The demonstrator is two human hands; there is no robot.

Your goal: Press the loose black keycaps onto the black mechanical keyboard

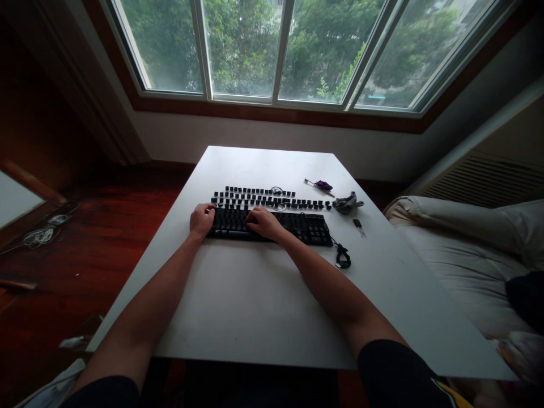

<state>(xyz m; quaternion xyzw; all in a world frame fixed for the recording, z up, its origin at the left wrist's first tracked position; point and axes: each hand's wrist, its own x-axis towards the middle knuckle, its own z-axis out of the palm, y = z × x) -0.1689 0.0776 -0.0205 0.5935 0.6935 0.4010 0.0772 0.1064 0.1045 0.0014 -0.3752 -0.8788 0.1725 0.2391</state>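
A black keyboard [229,233] lies flat across the white table. My left hand [201,220] is closed round its left end, thumb and fingers at the upper corner. Over the middle of the keyboard, my right hand [264,222] has its fingers curled down onto the keys; what the fingertips pinch, if anything, is hidden. Just behind the keyboard stand rows of loose black keycaps [238,198]. Two thin wire loops lie among them, a far wire loop [276,190] and a near wire loop [279,207]. The keyboard's coiled black cable [342,256] rests off its right end.
On the white table [255,306], right of the keycaps, lie a crumpled grey cloth [347,203], a thin-handled stick with a purple object [323,185], and a small black item with a pale end [358,224]. A window [242,51] is behind; a sofa [450,238] stands right.
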